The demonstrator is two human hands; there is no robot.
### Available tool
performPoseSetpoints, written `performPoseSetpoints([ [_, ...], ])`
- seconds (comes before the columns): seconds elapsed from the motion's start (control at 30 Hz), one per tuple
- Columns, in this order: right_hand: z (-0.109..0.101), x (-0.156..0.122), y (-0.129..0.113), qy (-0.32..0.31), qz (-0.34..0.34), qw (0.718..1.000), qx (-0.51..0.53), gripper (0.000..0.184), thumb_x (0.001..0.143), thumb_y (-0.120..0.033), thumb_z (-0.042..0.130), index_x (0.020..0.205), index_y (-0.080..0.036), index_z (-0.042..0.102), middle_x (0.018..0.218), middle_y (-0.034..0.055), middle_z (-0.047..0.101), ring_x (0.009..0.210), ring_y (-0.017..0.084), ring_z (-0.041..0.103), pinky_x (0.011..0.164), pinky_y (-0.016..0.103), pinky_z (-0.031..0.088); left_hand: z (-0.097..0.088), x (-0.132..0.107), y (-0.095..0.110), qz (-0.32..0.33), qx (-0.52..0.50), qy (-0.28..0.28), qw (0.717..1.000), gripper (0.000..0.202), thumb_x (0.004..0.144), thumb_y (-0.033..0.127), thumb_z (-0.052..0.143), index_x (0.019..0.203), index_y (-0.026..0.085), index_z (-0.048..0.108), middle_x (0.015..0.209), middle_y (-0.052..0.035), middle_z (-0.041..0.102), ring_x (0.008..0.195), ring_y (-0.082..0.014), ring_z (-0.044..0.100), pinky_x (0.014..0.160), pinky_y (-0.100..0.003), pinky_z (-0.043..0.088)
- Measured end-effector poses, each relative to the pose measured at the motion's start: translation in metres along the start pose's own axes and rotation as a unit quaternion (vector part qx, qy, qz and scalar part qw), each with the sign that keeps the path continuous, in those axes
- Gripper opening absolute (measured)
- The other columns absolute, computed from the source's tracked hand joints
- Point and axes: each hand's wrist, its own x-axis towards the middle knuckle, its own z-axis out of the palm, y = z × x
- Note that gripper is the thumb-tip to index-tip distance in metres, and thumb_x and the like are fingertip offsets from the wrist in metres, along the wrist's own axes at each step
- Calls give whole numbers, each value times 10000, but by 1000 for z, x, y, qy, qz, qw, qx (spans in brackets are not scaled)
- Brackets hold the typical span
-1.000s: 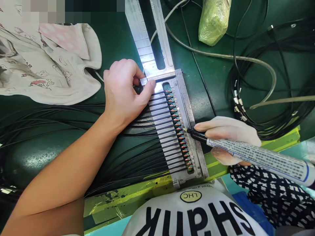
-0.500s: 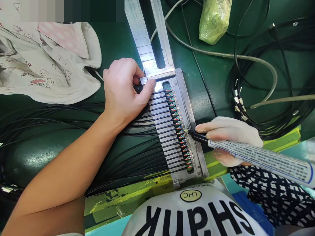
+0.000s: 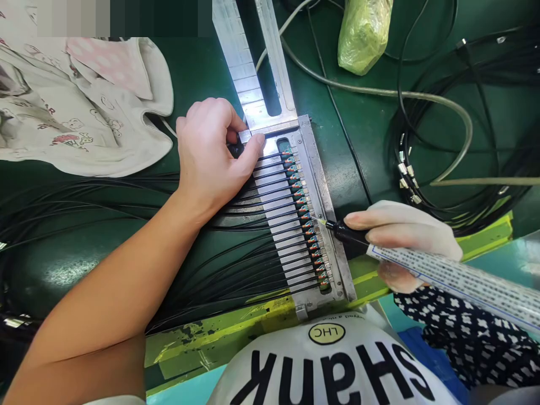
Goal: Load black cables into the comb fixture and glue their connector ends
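My left hand [image 3: 213, 149] grips the left edge of a metal jig [image 3: 276, 225], thumb on its top face and fingers curled beside a small black part. Several black cables [image 3: 236, 211] lie side by side across the jig, their stripped orange and green ends at small connectors [image 3: 304, 208] in a slot. My right hand [image 3: 409, 230], in a thin white glove, holds a thick pen-shaped applicator [image 3: 447, 275] with a printed white barrel and black nozzle. Its fine tip points left over the jig's right rail, near the middle connectors; whether it touches cannot be told.
A slotted metal bar [image 3: 248, 84] extends away from the jig's far end. White printed cloth [image 3: 105, 107] lies at left. A yellow-green wrapped bundle [image 3: 363, 39], a grey hose [image 3: 379, 91] and coiled black cables [image 3: 447, 208] are at right. A yellow-green edge [image 3: 211, 337] runs along the front.
My right hand and the applicator have shifted a little to the right, drawing the tip back from the connectors. My left hand keeps its place on the jig.
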Motion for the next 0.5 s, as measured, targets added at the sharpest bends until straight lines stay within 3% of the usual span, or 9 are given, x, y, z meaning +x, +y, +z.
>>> performPoseSetpoints([
  [0.23, -2, -3, -1, -77, 11, 997, 9, 161, 876, -264, 708, 1019, -190, 694, 1031, 128, 784, 737, 215, 744, 597, 339, 607, 0, 3, 2, 18, 18, 8, 1000, 264, 822, 325, 720, 840, 249, 468, 822, -11, 481, 929, -248, 599, 931, -481, 447],
  [0.5, -2, -3, 4, -85, 5, 996, 16, 219, 867, -276, 728, 1064, -187, 693, 1063, 126, 779, 791, 222, 753, 620, 327, 607, 2, 2, 3, 43, 1, 42, 998, 254, 786, 312, 700, 809, 236, 459, 784, -7, 476, 847, -238, 593, 859, -466, 445],
])
